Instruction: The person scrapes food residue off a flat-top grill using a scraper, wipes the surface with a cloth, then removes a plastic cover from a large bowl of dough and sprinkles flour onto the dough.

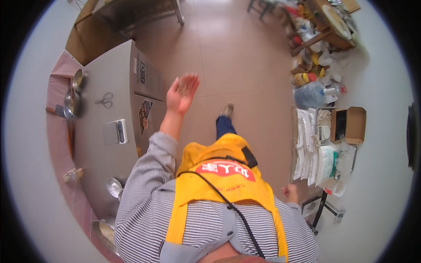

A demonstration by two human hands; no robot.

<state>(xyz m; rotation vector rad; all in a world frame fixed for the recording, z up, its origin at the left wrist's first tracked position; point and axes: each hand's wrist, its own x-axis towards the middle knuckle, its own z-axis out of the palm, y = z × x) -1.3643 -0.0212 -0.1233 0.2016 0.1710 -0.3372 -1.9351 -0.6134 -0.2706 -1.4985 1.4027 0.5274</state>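
Note:
My left hand (183, 93) is held out palm up over the floor, beside the front of a steel counter unit (115, 65). On its cupped palm lies a small heap of light brown bits (184, 90), too blurred to name. The fingers are slightly curled and not closed over it. My right hand (290, 190) hangs low at my side, fingers curled in; whether anything is inside them cannot be made out. On the steel top lie a pair of scissors (105, 100) and a small digital kitchen scale (115, 132).
Metal bowls (70, 103) stand along the counter's far edge, and a metal bowl with pale contents (107, 233) is lower left. At right are packed white bags (304, 148), an open cardboard box (356, 125), a large water bottle (309, 94) and jars (299, 79). A metal table leg (177, 13) stands ahead.

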